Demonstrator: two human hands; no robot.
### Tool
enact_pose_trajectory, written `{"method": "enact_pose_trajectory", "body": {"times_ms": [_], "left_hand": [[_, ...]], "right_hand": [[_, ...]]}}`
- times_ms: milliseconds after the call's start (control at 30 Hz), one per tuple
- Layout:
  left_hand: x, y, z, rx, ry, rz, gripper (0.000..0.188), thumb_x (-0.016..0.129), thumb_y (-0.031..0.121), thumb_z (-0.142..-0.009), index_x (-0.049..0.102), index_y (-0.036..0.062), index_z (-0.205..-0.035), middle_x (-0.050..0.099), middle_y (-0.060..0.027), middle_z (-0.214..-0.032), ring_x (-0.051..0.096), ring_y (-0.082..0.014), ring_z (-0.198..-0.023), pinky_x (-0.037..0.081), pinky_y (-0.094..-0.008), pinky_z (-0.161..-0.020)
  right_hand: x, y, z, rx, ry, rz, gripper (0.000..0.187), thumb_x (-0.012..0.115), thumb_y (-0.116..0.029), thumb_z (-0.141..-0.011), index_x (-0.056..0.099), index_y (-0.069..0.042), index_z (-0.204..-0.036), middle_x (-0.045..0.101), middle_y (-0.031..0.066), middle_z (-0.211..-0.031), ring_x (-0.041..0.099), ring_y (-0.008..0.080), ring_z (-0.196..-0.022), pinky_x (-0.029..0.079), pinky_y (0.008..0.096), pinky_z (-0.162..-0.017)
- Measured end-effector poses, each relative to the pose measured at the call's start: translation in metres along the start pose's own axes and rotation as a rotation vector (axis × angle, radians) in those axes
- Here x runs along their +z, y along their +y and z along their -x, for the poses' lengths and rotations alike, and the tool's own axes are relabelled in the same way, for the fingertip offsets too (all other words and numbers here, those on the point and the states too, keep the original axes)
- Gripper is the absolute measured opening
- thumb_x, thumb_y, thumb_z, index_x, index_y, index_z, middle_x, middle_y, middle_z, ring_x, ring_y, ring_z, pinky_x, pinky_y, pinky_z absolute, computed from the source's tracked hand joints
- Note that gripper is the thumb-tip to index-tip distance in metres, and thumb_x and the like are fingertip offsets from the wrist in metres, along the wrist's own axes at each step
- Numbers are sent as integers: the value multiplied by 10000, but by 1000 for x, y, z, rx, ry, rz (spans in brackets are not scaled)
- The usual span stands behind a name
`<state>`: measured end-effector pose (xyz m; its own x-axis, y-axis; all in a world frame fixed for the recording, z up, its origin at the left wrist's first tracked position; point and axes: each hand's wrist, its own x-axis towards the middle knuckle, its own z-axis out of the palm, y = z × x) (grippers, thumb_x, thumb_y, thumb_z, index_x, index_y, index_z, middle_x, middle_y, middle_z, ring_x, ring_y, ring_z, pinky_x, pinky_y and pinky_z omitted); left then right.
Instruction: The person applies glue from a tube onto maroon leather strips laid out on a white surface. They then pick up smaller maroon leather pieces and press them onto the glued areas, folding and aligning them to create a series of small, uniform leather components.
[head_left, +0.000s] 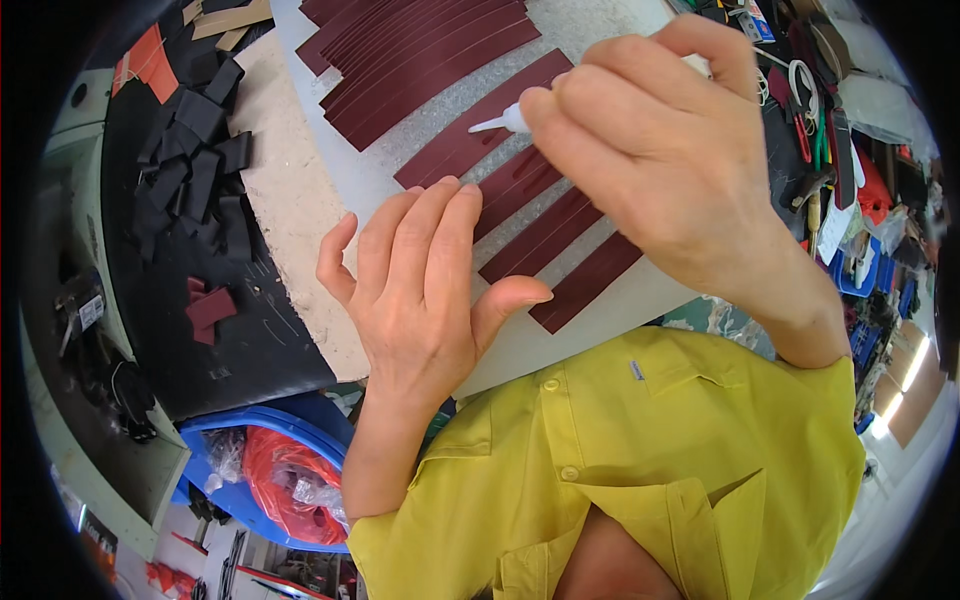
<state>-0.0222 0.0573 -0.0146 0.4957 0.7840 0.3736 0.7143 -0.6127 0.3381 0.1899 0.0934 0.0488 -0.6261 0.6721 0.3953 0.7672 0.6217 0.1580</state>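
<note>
My right hand (655,150) is closed around a small white bottle with a pointed nozzle (512,119), likely glue. Its tip points left, just over a maroon strip (535,92) of leather-like material. Dark, wet-looking streaks mark this strip and the one below it. My left hand (415,270) lies with fingers spread, its fingertips at the left ends of these strips. Two more maroon strips (590,280) lie nearer to me, side by side on a pale grey sheet (480,362). Most of the bottle is hidden in my right hand.
Overlapping maroon strips (430,60) lie at the far side. On the left are a pile of black pieces (195,140) and small maroon scraps (208,308). A blue bin (265,415) with plastic bags stands below them. Tools, including red-handled ones (803,135), crowd the right.
</note>
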Motion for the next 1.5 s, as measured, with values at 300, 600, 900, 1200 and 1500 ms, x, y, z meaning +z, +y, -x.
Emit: {"method": "enact_pose_trajectory", "body": {"times_ms": [300, 600, 900, 1200, 1500], "left_hand": [[8, -3, 3, -20, 128, 141, 571, 590, 567, -943, 691, 30, -1109, 681, -88, -1100, 612, -270, -1034, 390, -419, -970], [-8, 24, 15, 41, 134, 154, 234, 815, 158, -782, 736, 78, -987, 643, -7, -922, 580, -192, -769, 372, -359, -817], [-4, 60, 42, -54, -14, 29, 286, 816, 263, -809, 764, 142, -1062, 625, 24, -922, 542, -192, -799, 328, -373, -819], [-9, 70, 33, -180, -51, 106, 255, 821, 171, -808, 720, 84, -1025, 653, -25, -922, 562, -216, -804, 338, -354, -821], [16, 88, 35, -180, 226, 424, 269, 834, -67, -701, 699, 24, -916, 649, -76, -799, 603, -244, -681, 474, -328, -599]], "right_hand": [[0, 51, 37, 463, -38, -368, 249, 727, -81, -888, 690, -29, -1128, 652, -2, -919, 567, 117, -760, 457, 274, -704], [62, 95, 58, 937, 219, -1027, 157, 709, -41, -916, 608, -12, -1033, 653, 0, -982, 621, 70, -894, 495, 232, -812], [1, 32, 122, 609, -29, -623, 311, 819, -123, -778, 718, -79, -1068, 676, 79, -1086, 611, 261, -992, 484, 352, -865], [-20, -12, 129, 658, -29, -719, 210, 788, -41, -768, 705, -73, -959, 661, 33, -933, 621, 236, -879, 479, 349, -805], [-23, -61, 125, 527, 118, -628, 279, 809, -17, -757, 717, -30, -1020, 639, 68, -824, 629, 239, -674, 521, 311, -568]]}}
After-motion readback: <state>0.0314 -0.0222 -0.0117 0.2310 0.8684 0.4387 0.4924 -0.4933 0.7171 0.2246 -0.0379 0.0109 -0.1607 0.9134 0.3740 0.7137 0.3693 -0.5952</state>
